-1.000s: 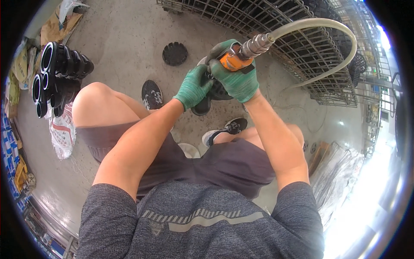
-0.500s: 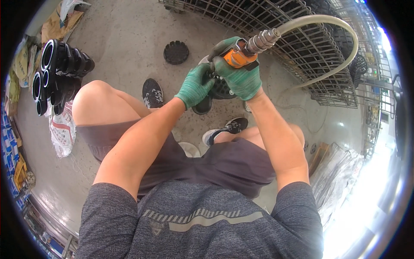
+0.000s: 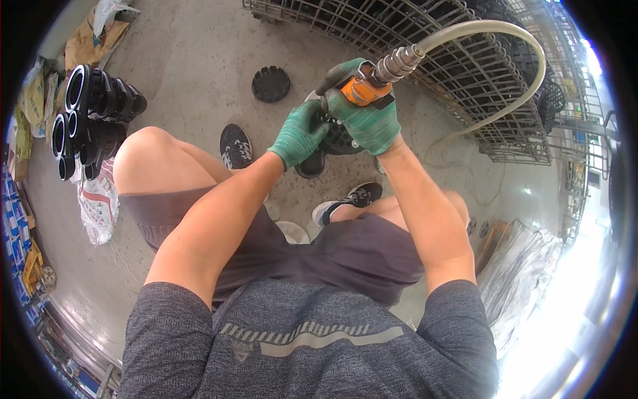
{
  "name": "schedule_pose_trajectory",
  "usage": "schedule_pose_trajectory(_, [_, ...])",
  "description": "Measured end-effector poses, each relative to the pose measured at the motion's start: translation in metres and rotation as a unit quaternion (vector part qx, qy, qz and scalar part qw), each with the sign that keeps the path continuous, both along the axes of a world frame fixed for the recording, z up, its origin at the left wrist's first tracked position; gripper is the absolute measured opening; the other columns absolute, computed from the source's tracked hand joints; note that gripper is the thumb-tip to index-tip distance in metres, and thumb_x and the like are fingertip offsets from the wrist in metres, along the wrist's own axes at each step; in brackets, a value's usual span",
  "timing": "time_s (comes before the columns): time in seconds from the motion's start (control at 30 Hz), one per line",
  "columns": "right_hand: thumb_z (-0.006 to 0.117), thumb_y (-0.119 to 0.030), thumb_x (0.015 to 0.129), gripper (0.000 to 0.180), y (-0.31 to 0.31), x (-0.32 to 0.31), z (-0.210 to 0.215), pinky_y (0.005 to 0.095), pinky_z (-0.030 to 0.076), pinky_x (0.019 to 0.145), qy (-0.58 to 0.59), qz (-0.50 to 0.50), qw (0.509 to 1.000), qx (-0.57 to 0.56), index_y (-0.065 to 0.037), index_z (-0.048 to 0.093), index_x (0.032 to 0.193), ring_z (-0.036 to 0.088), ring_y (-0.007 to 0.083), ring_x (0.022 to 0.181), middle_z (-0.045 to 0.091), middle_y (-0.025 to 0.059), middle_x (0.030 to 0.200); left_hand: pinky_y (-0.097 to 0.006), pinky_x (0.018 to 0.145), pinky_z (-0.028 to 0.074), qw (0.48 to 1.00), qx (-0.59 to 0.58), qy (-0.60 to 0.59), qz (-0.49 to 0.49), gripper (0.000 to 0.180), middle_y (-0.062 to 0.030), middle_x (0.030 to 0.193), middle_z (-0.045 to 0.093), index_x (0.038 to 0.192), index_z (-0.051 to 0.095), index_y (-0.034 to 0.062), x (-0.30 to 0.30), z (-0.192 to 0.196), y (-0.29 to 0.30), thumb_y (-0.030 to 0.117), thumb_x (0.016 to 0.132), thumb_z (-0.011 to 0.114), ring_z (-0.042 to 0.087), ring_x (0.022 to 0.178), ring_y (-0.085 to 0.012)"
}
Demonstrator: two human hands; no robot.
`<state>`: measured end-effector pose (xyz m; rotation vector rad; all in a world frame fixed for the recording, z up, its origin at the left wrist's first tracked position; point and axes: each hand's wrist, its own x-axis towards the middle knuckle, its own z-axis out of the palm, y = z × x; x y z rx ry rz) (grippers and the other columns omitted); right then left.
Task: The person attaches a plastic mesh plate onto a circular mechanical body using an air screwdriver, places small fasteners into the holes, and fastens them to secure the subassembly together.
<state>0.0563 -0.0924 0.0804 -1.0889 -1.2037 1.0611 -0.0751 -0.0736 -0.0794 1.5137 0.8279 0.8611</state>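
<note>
My right hand [image 3: 367,120], in a green glove, is wrapped round an orange air-powered tool [image 3: 361,91]. A metal coupling [image 3: 397,64] joins its end to a pale hose [image 3: 495,28]. The tool's working tip is hidden by my gloves. Close beside it, my left hand [image 3: 301,133], gloved too, is closed on the edge of a black part [image 3: 337,141] with round holes and small light spots. A rounded dark piece [image 3: 311,165] shows just under my left hand. What my left fingertips press on cannot be made out.
A round black toothed part [image 3: 270,84] lies on the floor ahead. Black tubular parts [image 3: 100,100] are stacked at the left by a white woven sack [image 3: 98,206]. A wire cage [image 3: 399,40] with black parts stands at the far right. Plastic sheeting [image 3: 522,266] lies at the right.
The orange tool and my right hand have shifted very slightly to the left. My left hand stays nearly where it was, on the black part.
</note>
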Motion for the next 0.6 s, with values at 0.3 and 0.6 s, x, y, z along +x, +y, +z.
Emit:
schedule_pose_trajectory(0.3, [0.074,0.003,0.084,0.031,0.0003,0.0030,0.0026,0.0308,0.057,0.085,-0.018,0.039,0.999,-0.030,-0.003,0.064,0.113,0.066,0.0126,0.092,0.071,0.0037,0.104,-0.044,0.086,0.052,1.000,-0.003,0.005,-0.022,0.037,-0.0245,0.108,0.066,0.120,0.059,-0.0006,-0.0017,0.0034,0.0022,0.004,0.084,0.068,0.064,0.097,-0.0416])
schedule_pose_trajectory(0.6, [0.075,0.000,0.084,0.031,0.0011,0.0030,-0.0022,0.0308,0.056,0.086,-0.016,0.023,0.999,-0.026,-0.003,0.064,0.113,0.066,0.0121,0.092,0.071,0.0034,0.103,-0.048,0.091,0.049,0.995,0.061,0.059,-0.056,0.042,-0.0262,0.114,0.064,0.124,0.056,0.0005,-0.0048,0.0060,0.0086,0.003,0.084,0.065,0.059,0.105,-0.0481])
